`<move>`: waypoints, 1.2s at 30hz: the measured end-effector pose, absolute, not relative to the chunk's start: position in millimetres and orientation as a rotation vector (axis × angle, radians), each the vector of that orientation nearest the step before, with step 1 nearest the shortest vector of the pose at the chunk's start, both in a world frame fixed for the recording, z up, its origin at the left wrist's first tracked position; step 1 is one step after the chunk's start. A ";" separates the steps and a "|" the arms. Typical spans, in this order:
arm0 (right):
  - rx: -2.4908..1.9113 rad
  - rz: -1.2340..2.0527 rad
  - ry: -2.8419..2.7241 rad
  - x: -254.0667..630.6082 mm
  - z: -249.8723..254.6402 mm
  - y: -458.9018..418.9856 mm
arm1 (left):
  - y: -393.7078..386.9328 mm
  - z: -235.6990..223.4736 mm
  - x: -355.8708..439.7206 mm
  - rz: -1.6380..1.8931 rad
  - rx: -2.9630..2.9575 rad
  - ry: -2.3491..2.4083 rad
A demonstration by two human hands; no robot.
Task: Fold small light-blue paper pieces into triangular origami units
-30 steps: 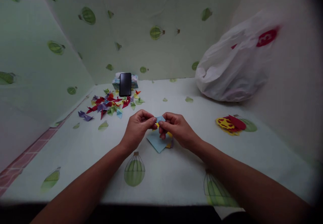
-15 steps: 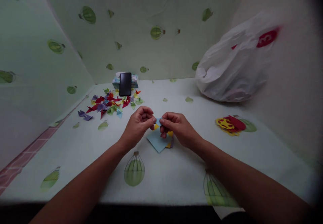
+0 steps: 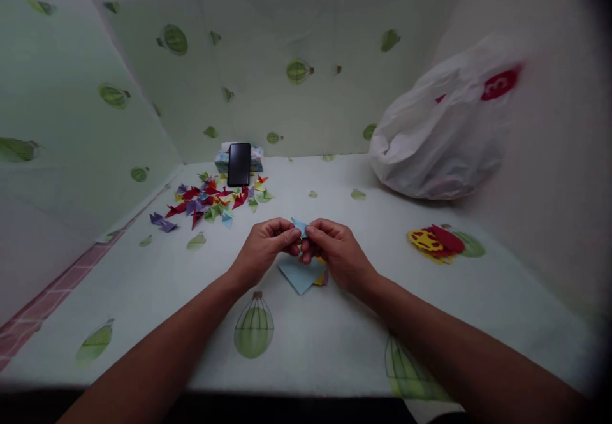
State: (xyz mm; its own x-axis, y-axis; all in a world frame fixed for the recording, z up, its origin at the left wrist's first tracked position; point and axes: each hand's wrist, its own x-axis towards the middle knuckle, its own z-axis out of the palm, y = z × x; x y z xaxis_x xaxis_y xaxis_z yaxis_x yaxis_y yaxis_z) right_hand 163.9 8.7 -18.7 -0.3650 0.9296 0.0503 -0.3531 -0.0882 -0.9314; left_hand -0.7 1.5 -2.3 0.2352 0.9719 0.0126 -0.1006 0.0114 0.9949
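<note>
Between my two hands is a small piece of folded light-blue paper (image 3: pixel 299 225), its pointed tip showing above my fingers. My left hand (image 3: pixel 271 243) pinches its left side with thumb and forefinger, and my right hand (image 3: pixel 331 245) pinches the right side. The lower part of the fold is hidden by my fingertips. Just below my hands lies a stack of square origami paper (image 3: pixel 301 275), a light-blue sheet on top with yellow and purple edges poking out at the right.
Many colourful folded paper cranes (image 3: pixel 210 199) lie in a heap at the back left. Behind them a phone (image 3: pixel 239 164) leans on a tissue pack (image 3: pixel 257 158). Red and yellow paper cut-outs (image 3: pixel 442 240) lie at the right. A white plastic bag (image 3: pixel 435 137) stands at the back right.
My left hand has come closer to the right and now grips the blue paper too. More of the paper's pointed tip shows. The view has tilted slightly up.
</note>
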 end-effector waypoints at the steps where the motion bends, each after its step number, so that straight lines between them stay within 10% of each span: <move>1: -0.738 1.648 -1.184 164.2 -18.5 8.7 | 1.8 -1.8 -1.5 1.074 1.248 0.977; 36: -0.837 1.465 -1.334 166.8 -19.8 11.0 | 0.3 -0.6 -3.1 1.001 1.359 1.057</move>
